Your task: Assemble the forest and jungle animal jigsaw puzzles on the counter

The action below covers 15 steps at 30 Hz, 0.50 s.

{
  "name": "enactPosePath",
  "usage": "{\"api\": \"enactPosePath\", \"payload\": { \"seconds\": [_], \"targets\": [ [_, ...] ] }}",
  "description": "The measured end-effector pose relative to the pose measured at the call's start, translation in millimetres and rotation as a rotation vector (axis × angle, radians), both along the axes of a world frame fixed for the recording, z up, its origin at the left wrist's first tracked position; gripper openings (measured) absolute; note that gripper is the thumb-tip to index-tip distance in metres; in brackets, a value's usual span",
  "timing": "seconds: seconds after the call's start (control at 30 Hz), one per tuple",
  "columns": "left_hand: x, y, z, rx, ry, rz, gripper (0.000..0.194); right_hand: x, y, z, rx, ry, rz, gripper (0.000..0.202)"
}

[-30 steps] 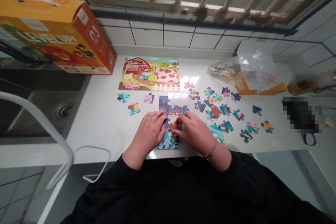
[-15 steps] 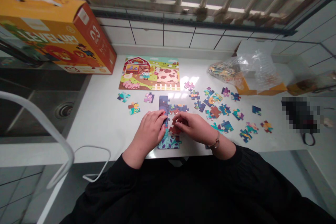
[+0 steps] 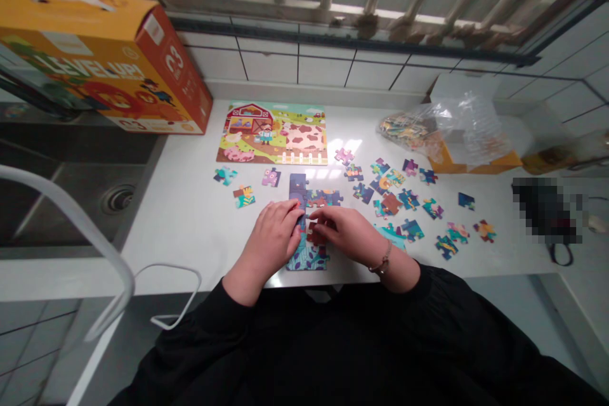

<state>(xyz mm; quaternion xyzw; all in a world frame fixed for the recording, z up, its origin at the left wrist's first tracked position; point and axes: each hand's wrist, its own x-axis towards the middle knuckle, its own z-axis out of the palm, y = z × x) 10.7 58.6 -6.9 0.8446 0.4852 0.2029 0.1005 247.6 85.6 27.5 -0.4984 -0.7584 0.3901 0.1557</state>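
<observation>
A partly joined jigsaw puzzle (image 3: 297, 183) lies on the counter before me, dark blue at the top and teal with leaves at the bottom. My left hand (image 3: 273, 231) rests along its left edge, fingers laid out over the pieces and the thumb lower down. From the other side, my right hand (image 3: 345, 231) has thumb and fingers pinched at a reddish-brown puzzle piece (image 3: 313, 233) in the middle of the puzzle; the fingers partly hide it. Just above the right fingers, a joined strip of pieces (image 3: 326, 197) extends to the right.
Loose puzzle pieces (image 3: 390, 203) are scattered to the right, with several more at left. Behind lies a finished farm puzzle (image 3: 271, 133). An orange box (image 3: 174, 76) stands by the sink (image 3: 85, 196). Bagged pieces (image 3: 409, 127) lie beside an open carton (image 3: 480, 165).
My right hand has shifted slightly, its fingers still at the reddish-brown piece. More of the teal pieces beside the right wrist shows. My left hand stays in place.
</observation>
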Motion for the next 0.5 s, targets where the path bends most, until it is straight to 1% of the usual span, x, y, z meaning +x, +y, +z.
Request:
{"api": "enactPosePath", "payload": {
  "seconds": [0.1,0.2,0.33,0.5],
  "targets": [
    [0,0,-0.9,-0.002,-0.002,0.006,0.038,5,4,-2.6,-0.022,0.075,-0.069,0.029],
    [0,0,-1.4,0.006,0.003,0.008,0.037,8,10,-0.4,-0.026,0.088,-0.117,0.03],
    [0,0,-1.5,0.005,0.01,0.005,0.037,4,19,4.3,-0.065,0.099,-0.109,0.025],
    [0,0,-1.1,-0.007,-0.001,0.009,0.039,-1,27,-1.9,0.063,-0.011,-0.095,0.029]
  ]
}}
